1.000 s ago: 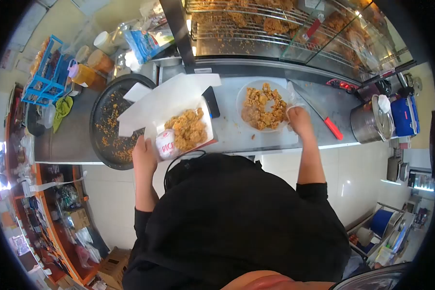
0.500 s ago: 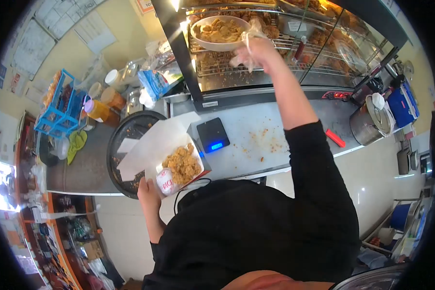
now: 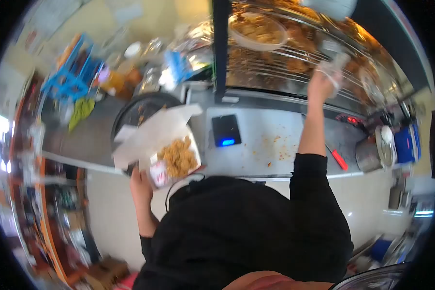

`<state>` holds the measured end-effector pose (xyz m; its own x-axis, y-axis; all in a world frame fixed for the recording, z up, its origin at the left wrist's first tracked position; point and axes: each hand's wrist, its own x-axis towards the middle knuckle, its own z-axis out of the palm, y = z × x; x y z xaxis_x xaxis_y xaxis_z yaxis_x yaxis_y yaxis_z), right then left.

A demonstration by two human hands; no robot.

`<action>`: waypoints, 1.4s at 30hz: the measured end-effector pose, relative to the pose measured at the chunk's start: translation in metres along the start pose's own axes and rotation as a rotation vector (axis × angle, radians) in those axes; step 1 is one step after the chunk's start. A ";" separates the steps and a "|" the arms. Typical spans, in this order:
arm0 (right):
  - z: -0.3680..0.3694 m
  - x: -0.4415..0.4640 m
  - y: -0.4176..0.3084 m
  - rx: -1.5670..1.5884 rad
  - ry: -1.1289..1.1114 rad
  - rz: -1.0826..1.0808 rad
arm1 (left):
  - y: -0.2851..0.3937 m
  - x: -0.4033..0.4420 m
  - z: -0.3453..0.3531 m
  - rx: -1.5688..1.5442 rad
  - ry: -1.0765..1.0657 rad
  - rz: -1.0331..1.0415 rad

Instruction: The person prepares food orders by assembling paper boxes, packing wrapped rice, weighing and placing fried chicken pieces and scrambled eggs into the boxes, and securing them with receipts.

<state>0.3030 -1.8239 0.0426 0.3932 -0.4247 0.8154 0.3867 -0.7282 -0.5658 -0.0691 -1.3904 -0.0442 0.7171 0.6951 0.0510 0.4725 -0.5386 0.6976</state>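
Observation:
My left hand (image 3: 141,183) grips the near left corner of an open white paper food box (image 3: 196,145) with its lid flap folded back. Inside lie pieces of fried chicken (image 3: 179,157) and a small white packet (image 3: 158,174) with red print, which reads RICE in the earlier view. My right hand (image 3: 323,83), in a clear plastic glove, reaches to the right part of the heated display cabinet (image 3: 221,58). Motion smears its fingers, and I cannot make out whether they hold anything. To its left, a white bowl (image 3: 258,44) of fried pieces sits on the cabinet's rack.
A black digital scale (image 3: 225,128) with a blue display stands on the counter among crumbs. Right of it lies a red-handled tool (image 3: 339,159), near a metal pot (image 3: 369,155). A round black tray (image 3: 125,116), blue rack (image 3: 72,77) and bottles occupy the left.
My right hand has moved right, from the bowl to farther along the cabinet. The view has shifted, and my left hand still holds the box.

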 end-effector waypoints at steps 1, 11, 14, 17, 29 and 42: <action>0.008 -0.004 0.015 -0.050 0.023 -0.024 | 0.005 -0.002 -0.005 0.063 -0.003 -0.050; 0.031 -0.101 -0.070 0.010 -0.423 -0.042 | -0.042 -0.026 -0.064 -0.061 0.144 -0.360; 0.046 -0.117 -0.099 0.260 -0.522 0.140 | -0.077 -0.029 -0.086 -0.076 0.256 -0.325; 0.051 -0.125 -0.139 0.311 -0.449 0.022 | -0.133 -0.023 -0.116 0.016 0.332 -0.134; 0.042 -0.275 -0.125 -0.492 -1.445 0.213 | -0.392 0.092 -0.268 -0.213 0.191 -0.232; -0.043 0.130 -0.186 0.776 -0.190 0.243 | -0.304 0.101 -0.224 -0.234 0.224 -0.382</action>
<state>0.2465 -1.7664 0.2594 0.6467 -0.3736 0.6649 0.7106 -0.0216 -0.7033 -0.2551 -1.0492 -0.0909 0.3753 0.9210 -0.1047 0.5336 -0.1223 0.8368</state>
